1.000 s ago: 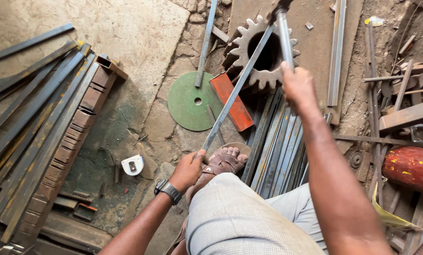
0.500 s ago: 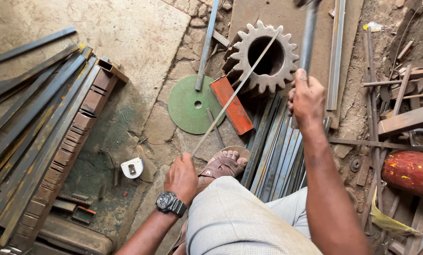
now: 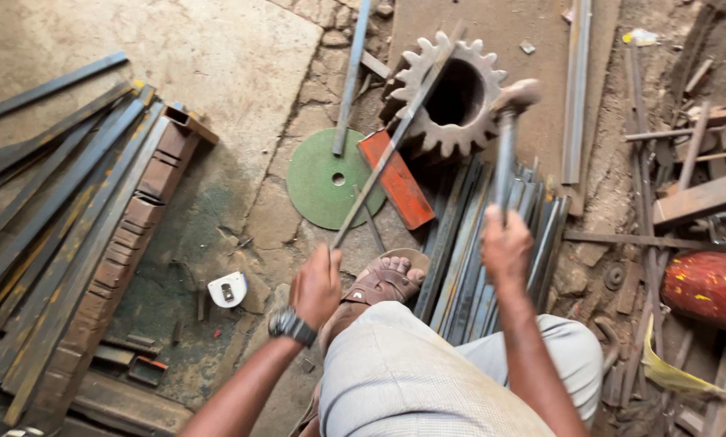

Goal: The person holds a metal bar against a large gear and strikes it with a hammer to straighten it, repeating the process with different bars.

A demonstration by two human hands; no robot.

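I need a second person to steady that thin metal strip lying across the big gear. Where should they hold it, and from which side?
Probably the bare stretch of the thin metal strip between the left hand and the big gear, pinching its narrow edges from the open left side. The right side is crowded by the hammer in the right hand, and the far end rests on the gear's teeth.

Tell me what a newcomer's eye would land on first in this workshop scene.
The big toothed steel gear at top centre, with a thin metal rod laid slantwise across it. The left hand grips the rod's near end and the right hand holds a hammer raised over the gear. Next come the green disc and orange-red block on the floor just left of the gear.
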